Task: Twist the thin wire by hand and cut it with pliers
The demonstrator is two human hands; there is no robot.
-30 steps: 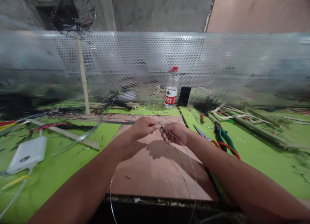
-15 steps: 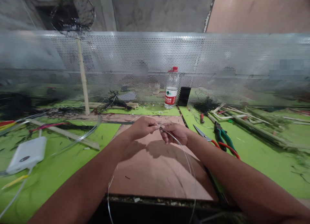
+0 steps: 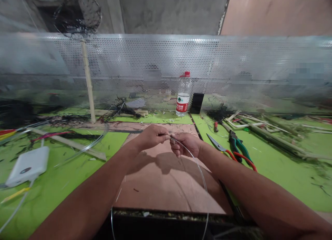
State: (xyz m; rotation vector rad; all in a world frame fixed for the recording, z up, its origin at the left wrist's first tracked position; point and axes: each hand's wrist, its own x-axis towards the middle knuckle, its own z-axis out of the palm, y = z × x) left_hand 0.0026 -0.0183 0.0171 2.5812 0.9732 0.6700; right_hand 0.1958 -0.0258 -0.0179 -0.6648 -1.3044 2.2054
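Handling a thin clear strand (image 3: 205, 188), its loop drooping past the near edge of the board (image 3: 153, 195). Left hand (image 3: 153, 135) and right hand (image 3: 186, 143) pinch it, nearly meeting; step judged: fine close-up work. Next move probably calls for steady pinches. Beyond: upright bottle (image 3: 183, 98).

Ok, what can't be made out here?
In the head view:
Thin shiny strand: lower part cut off by bottom edge.
Its pinched stretch: hidden by the left hand and right hand.
White cable: one end cut off by left edge.
Water bottle: fine label print too small.
Shapes behind perforated metal screen: obscured by mesh.
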